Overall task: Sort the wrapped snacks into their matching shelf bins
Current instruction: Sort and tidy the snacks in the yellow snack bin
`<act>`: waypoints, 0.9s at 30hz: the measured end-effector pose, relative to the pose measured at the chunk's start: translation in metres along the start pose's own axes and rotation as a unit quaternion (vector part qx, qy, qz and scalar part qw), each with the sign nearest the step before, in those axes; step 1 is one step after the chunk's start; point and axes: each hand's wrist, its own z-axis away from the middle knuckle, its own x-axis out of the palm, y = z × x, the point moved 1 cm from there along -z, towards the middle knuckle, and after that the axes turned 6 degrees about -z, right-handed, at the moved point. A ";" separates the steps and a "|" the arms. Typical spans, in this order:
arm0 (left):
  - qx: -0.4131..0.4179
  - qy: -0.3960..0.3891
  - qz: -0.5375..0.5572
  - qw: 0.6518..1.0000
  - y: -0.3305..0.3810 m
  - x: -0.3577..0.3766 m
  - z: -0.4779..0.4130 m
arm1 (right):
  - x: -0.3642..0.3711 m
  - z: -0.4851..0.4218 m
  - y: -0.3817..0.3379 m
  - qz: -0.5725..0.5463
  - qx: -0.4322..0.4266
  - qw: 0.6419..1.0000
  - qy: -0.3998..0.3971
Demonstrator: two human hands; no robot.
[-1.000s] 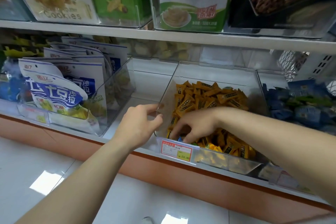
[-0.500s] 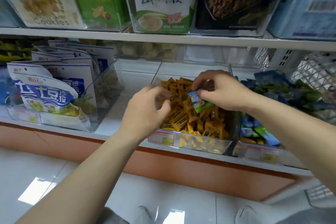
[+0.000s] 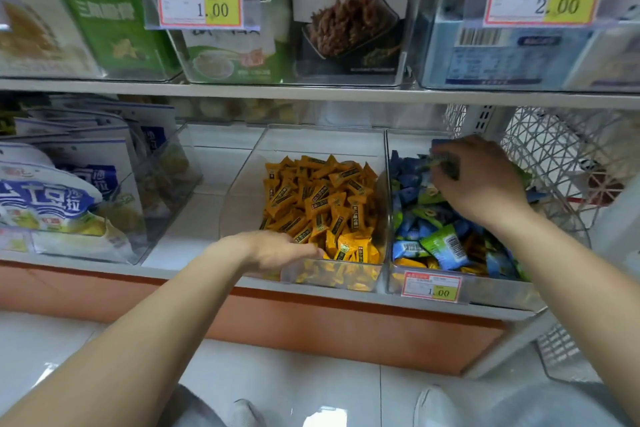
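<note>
A clear bin [image 3: 382, 163] on the lower shelf holds several orange wrapped snacks [image 3: 322, 204]. The clear bin to its right [image 3: 491, 291] holds several blue and green wrapped snacks [image 3: 436, 246], with a few orange ones among them. My right hand [image 3: 485, 180] hovers over the back of that right bin, fingers pinched on a small blue and green wrapped snack [image 3: 441, 159]. My left hand [image 3: 277, 250] rests at the front left corner of the orange bin, fingers extended over its front edge and holding nothing I can see.
Large white and blue bags [image 3: 52, 198] stand in a clear bin at left. The upper shelf [image 3: 311, 94] carries boxed snacks and price tags. A white wire basket [image 3: 561, 149] hangs at right. A price tag [image 3: 431, 288] fronts the right bin.
My right hand lifted a blue and green snack out of the orange bin and carried it right over the blue and green bin. My left hand dropped to the orange bin's front corner.
</note>
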 end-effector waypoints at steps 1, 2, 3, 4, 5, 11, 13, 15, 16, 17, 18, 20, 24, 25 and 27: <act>0.006 0.003 0.007 1.000 0.002 0.000 0.000 | 0.001 -0.002 -0.007 -0.006 -0.003 1.000 0.005; 0.018 0.011 0.014 1.000 0.004 0.000 -0.001 | 0.004 -0.005 -0.016 -0.023 -0.014 1.000 0.002; 0.036 0.027 0.023 0.999 0.005 0.000 -0.001 | 0.008 -0.006 -0.026 -0.038 -0.029 0.999 -0.010; 0.058 0.052 0.029 0.997 0.006 0.000 -0.001 | 0.014 -0.007 -0.034 -0.043 -0.044 0.998 -0.031; 0.077 0.084 0.029 0.993 0.006 -0.002 -0.001 | 0.021 -0.008 -0.040 -0.036 -0.054 0.996 -0.060; 0.087 0.242 0.035 0.966 0.016 -0.021 -0.006 | 0.053 -0.012 -0.038 0.001 -0.034 0.984 -0.176; 0.107 0.264 0.060 0.957 0.030 -0.033 -0.021 | 0.056 -0.010 -0.033 -0.003 -0.019 0.986 -0.168; 0.123 0.293 0.031 0.948 0.049 -0.047 -0.047 | 0.056 -0.008 -0.032 0.002 -0.016 0.986 -0.164; 0.127 0.311 0.010 0.942 0.060 -0.056 -0.063 | 0.057 -0.008 -0.033 0.003 -0.017 0.987 -0.160; 0.129 0.330 -0.004 0.935 0.070 -0.064 -0.079 | 0.057 -0.008 -0.033 0.001 -0.021 0.988 -0.153; 0.134 0.341 -0.008 0.931 0.079 -0.071 -0.094 | 0.058 -0.008 -0.033 -0.002 -0.025 0.989 -0.145; 0.147 0.307 -0.008 0.940 0.091 -0.081 -0.124 | 0.061 -0.008 -0.031 -0.002 -0.031 0.990 -0.134; 0.155 0.158 -0.120 0.968 0.094 -0.077 -0.156 | 0.066 -0.009 -0.026 0.003 -0.033 0.990 -0.135; 0.163 0.158 -0.144 0.963 0.091 -0.077 -0.155 | 0.066 -0.010 -0.025 0.001 -0.032 0.990 -0.138; 0.182 0.159 -0.170 0.955 0.080 -0.075 -0.145 | 0.066 -0.010 -0.025 -0.003 -0.032 0.990 -0.140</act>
